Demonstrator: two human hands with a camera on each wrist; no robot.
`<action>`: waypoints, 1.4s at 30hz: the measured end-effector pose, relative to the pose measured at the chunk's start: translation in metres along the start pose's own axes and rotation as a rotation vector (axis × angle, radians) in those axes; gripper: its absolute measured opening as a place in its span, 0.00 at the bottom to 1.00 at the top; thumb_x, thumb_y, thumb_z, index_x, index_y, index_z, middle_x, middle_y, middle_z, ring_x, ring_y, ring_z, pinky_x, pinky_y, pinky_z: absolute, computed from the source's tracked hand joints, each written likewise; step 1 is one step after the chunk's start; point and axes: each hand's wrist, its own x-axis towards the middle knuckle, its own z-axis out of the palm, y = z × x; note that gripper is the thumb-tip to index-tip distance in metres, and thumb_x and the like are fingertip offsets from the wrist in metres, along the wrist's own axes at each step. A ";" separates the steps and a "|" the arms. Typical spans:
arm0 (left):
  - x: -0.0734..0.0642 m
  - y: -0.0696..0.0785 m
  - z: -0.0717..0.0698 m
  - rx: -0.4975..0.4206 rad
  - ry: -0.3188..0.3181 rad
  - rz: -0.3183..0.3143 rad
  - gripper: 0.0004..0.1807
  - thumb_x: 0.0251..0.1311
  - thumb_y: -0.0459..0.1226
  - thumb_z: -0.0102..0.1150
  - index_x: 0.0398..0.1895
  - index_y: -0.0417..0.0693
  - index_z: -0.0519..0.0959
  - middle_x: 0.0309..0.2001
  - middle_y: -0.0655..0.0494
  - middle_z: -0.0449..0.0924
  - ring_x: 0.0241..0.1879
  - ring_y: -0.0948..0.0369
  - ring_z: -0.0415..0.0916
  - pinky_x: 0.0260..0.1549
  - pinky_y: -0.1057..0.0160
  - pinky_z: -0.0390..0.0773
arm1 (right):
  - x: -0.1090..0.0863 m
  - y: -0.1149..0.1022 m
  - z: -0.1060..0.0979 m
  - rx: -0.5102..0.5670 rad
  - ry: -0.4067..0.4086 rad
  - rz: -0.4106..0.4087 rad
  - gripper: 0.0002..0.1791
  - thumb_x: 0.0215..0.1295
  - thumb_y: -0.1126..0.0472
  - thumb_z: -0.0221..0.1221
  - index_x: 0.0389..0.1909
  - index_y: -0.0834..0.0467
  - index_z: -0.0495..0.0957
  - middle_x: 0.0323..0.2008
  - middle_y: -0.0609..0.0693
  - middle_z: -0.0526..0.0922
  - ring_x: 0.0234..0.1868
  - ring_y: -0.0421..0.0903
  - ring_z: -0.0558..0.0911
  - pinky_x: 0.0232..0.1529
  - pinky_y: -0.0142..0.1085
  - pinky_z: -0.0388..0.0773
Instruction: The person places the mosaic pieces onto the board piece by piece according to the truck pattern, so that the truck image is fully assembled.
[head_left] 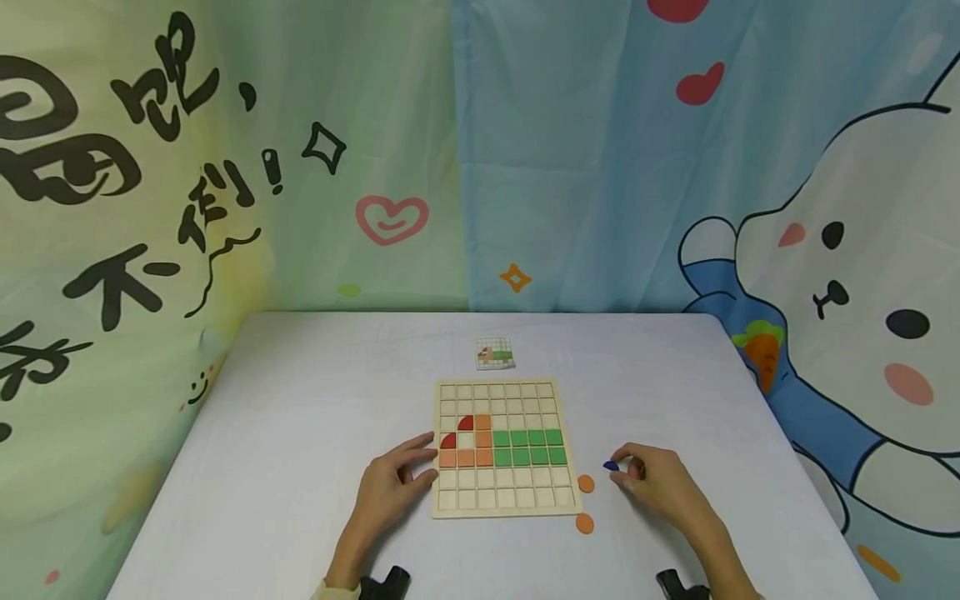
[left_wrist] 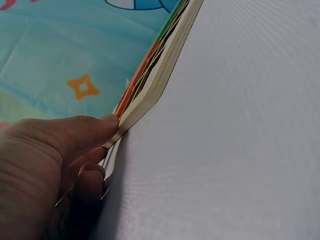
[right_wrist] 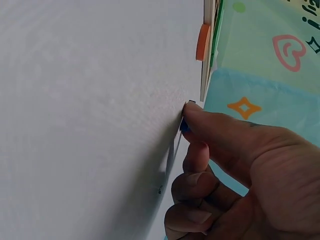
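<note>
A wooden grid board [head_left: 506, 500] lies on the table, with red quarter-circle, orange and green pieces [head_left: 528, 447] set in its cells. My left hand [head_left: 390, 483] rests at the board's left edge, thumb and fingertips touching the rim. In the left wrist view the thumb [left_wrist: 85, 132] lies against the board's corner [left_wrist: 135, 112]. To the right of the board, my right hand [head_left: 660, 483] pinches a small dark blue piece [head_left: 611, 466] between thumb and fingers. The right wrist view shows only a bit of that blue piece [right_wrist: 184, 126], mostly hidden by the thumb.
Two orange discs lie by the board's right side: the upper disc [head_left: 586, 483] beside its edge, the lower disc [head_left: 585, 523] near its bottom right corner. Behind the board is a small picture card [head_left: 495, 353]. The white table [head_left: 315, 375] ends at a printed curtain [head_left: 555, 167].
</note>
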 end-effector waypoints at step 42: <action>0.000 -0.002 0.002 0.002 0.001 0.002 0.15 0.58 0.36 0.77 0.50 0.53 0.91 0.63 0.60 0.87 0.21 0.74 0.65 0.22 0.73 0.64 | 0.006 -0.017 0.001 0.063 0.028 -0.076 0.06 0.65 0.63 0.72 0.41 0.60 0.87 0.23 0.44 0.74 0.27 0.39 0.70 0.27 0.30 0.67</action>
